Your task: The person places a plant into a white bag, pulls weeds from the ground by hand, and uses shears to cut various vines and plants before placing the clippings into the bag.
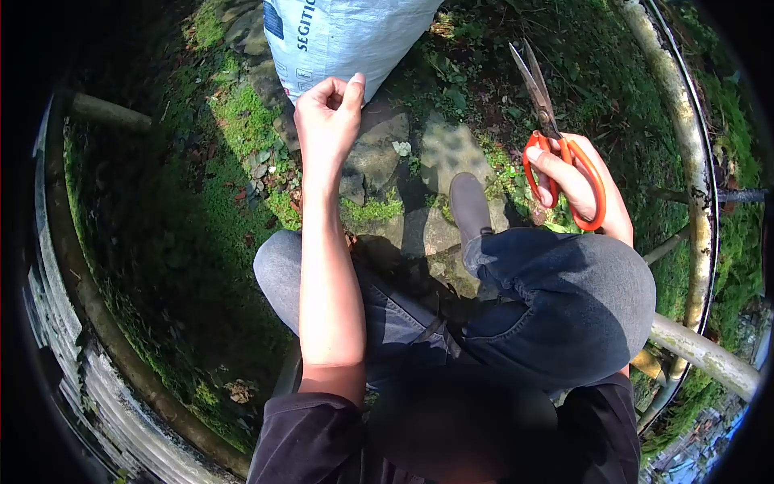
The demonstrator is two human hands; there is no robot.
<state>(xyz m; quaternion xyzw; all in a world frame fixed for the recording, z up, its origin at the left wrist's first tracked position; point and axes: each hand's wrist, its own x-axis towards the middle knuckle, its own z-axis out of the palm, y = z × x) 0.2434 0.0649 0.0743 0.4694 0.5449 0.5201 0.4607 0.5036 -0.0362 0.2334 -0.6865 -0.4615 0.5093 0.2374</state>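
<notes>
A white woven sack [347, 40] with dark blue print stands at the top centre. At its lower edge is my left hand [329, 109], fingers curled and thumb raised against the index finger; whether it pinches the sack or something small cannot be made out. My right hand [582, 181] is wrapped round the orange-red handles of a pair of scissors [542, 101]. Their worn metal blades point up and to the left, slightly parted, to the right of the sack and apart from it.
Mossy stone slabs [455, 149] and low green plants lie beneath. My bent knees and a grey boot [470, 206] fill the lower middle. Pale poles [685, 121] curve along the right, with another pole [109, 111] and corrugated sheets [133, 427] at the left.
</notes>
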